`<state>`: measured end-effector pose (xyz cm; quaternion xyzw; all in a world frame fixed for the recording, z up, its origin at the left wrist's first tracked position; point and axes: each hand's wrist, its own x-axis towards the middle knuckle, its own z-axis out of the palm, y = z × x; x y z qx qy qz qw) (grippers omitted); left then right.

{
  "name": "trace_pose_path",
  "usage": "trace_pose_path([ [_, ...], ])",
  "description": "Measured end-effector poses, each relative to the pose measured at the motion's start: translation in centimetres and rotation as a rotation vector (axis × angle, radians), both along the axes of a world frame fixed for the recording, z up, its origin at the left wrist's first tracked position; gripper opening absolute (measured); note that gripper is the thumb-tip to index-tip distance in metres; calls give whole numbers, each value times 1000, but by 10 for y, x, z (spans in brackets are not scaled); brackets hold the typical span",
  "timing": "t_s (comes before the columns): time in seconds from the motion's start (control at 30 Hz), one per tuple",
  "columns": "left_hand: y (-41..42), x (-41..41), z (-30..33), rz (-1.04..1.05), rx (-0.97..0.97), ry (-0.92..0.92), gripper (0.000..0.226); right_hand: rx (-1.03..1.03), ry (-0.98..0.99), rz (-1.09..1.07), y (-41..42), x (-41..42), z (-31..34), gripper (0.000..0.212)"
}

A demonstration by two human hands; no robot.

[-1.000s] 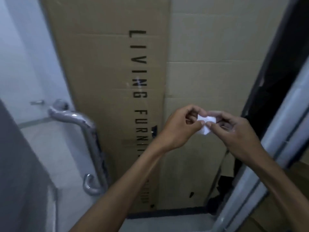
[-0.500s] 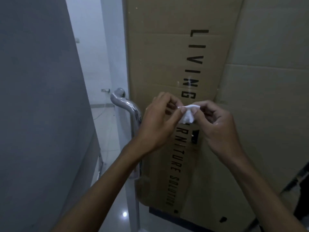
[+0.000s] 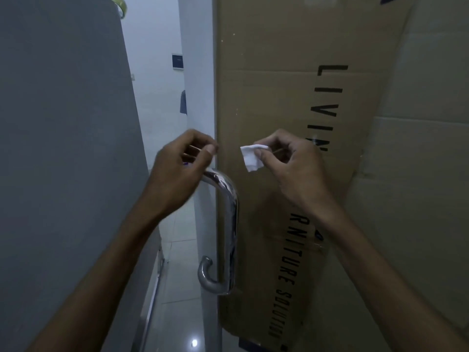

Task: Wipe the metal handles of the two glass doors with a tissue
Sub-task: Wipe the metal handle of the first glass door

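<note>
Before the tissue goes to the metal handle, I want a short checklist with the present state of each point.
1. Tissue in hand: ok, the right hand pinches it.
2. Left hand free: ok, fingers curled, nothing held.
3. Metal handle reachable: ok, it is below and between the hands.
4. Tissue touching the handle: not ok, still apart.
5. Tissue clean: cannot tell.
6. Second door handle: cannot tell, not in view.

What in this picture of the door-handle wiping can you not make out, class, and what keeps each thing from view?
1. Head view: the top mount of the metal handle is hidden behind the left hand.
2. Part of the tissue is covered by the right hand pinching it.
3. The print on the cardboard box is partly blocked by the right arm.
4. A second handle is not in view.
</note>
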<state>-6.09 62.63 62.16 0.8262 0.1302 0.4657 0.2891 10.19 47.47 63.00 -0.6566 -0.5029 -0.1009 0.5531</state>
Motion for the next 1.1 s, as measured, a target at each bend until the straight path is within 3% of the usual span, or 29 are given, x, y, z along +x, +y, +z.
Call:
trace_pose_path([
  [0.2, 51, -12, -14, 53, -117, 139, 25, -97, -303, -150, 63, 2, 14, 7],
  [0.37, 68, 2, -9, 8, -124, 132, 41, -288, -545, -141, 97, -7, 25, 3],
  [0.63, 82, 7, -26, -26, -43, 189, 35, -354, -554, -120, 126, -10, 17, 7],
  [0.8, 86, 8, -28, -21, -62, 204, 33, -382, -378, -38, 128, -11, 15, 12],
  [1.0, 92, 18, -21, -71, -249, 88, 35, -442, -318, 70, 118, -10, 17, 16],
  [1.1, 89, 21, -21, -102, -293, 69, 52, -453, -325, 91, 117, -11, 12, 21],
])
